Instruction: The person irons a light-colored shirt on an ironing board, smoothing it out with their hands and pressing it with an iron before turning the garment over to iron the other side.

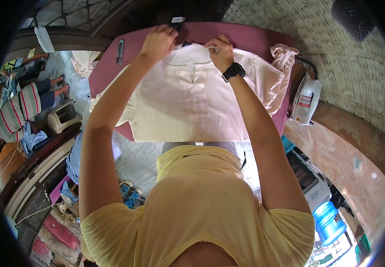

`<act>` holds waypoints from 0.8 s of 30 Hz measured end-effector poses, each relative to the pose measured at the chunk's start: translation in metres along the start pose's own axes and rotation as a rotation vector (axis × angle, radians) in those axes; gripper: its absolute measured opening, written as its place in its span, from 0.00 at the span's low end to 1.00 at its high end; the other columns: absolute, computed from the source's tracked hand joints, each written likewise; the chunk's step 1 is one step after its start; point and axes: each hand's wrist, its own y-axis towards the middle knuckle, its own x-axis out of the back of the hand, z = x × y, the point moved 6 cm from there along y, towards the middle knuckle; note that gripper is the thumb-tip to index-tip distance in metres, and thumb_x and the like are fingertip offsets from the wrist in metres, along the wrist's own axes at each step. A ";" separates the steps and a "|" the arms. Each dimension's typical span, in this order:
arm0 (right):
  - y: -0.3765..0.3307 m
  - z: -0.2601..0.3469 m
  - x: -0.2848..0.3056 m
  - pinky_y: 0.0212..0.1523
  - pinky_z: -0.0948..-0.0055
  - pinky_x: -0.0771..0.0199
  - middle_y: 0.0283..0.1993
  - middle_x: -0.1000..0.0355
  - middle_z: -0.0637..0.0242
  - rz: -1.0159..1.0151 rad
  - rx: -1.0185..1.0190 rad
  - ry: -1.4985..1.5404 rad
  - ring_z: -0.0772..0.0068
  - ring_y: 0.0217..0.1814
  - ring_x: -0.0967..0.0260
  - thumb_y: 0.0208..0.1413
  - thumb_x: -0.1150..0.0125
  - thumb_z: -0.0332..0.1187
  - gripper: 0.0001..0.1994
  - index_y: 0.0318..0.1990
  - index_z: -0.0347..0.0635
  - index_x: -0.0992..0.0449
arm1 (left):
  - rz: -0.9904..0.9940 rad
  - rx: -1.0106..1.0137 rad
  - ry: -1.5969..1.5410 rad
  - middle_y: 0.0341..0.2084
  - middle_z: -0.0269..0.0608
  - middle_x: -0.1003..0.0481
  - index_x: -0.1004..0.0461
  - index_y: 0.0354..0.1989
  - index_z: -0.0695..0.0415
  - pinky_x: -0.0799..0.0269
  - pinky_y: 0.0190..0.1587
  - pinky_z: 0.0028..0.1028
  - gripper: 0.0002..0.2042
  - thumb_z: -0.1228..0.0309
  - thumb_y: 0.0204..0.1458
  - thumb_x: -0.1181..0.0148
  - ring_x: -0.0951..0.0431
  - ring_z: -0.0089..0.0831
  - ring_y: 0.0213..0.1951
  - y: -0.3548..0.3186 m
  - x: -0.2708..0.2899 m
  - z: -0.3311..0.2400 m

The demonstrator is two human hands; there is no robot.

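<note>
A cream long-sleeved shirt (170, 102) lies spread over a maroon padded board (105, 71), its collar at the far side and its front placket running down the middle. My right hand (221, 52), with a black watch on the wrist, is closed on the right end of the collar. My left hand (159, 42) is at the collar's left side with its fingers bent. Its fingertips meet a small dark item with a white label (177, 25); whether they grip it is hidden. Left of that hand lie teal thread snips (120, 51).
A white iron (306, 101) stands at the board's right end, beside a bunched cream sleeve (284, 54). A person in a striped shirt (21, 104) is at the far left, near a beige stool (63, 116). A blue water jug (329, 222) stands lower right.
</note>
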 end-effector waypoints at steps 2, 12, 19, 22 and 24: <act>-0.004 0.003 0.002 0.43 0.64 0.33 0.31 0.31 0.70 0.056 0.053 -0.018 0.64 0.39 0.31 0.38 0.39 0.18 0.11 0.25 0.51 0.20 | 0.162 0.138 -0.190 0.43 0.43 0.24 0.25 0.40 0.54 0.31 0.52 0.40 0.11 0.68 0.49 0.37 0.28 0.43 0.52 -0.038 -0.010 -0.016; -0.022 0.023 0.006 0.49 0.59 0.40 0.33 0.31 0.76 0.176 0.107 -0.174 0.64 0.46 0.37 0.37 0.39 0.23 0.09 0.20 0.55 0.20 | -0.113 0.011 -0.304 0.45 0.33 0.30 0.26 0.45 0.49 0.37 0.50 0.41 0.16 0.65 0.47 0.34 0.32 0.36 0.49 -0.032 -0.003 -0.056; -0.011 0.037 -0.003 0.47 0.58 0.35 0.36 0.29 0.70 0.133 0.150 -0.144 0.61 0.45 0.33 0.45 0.37 0.28 0.04 0.29 0.50 0.19 | -0.200 0.100 -0.329 0.42 0.33 0.31 0.26 0.46 0.48 0.40 0.47 0.40 0.16 0.61 0.49 0.35 0.32 0.36 0.46 -0.047 -0.021 -0.054; -0.002 0.024 -0.030 0.44 0.58 0.28 0.37 0.28 0.64 0.268 0.016 -0.001 0.56 0.43 0.28 0.50 0.38 0.29 0.03 0.31 0.44 0.20 | -0.239 0.121 -0.346 0.40 0.32 0.30 0.25 0.45 0.49 0.39 0.46 0.42 0.15 0.62 0.48 0.34 0.31 0.36 0.45 -0.048 -0.019 -0.055; -0.002 0.024 -0.038 0.44 0.58 0.28 0.37 0.28 0.63 0.303 -0.006 -0.039 0.56 0.43 0.28 0.50 0.38 0.30 0.02 0.31 0.44 0.20 | -0.270 0.125 -0.401 0.39 0.32 0.29 0.24 0.43 0.50 0.39 0.46 0.42 0.14 0.64 0.48 0.34 0.31 0.36 0.44 -0.049 -0.018 -0.057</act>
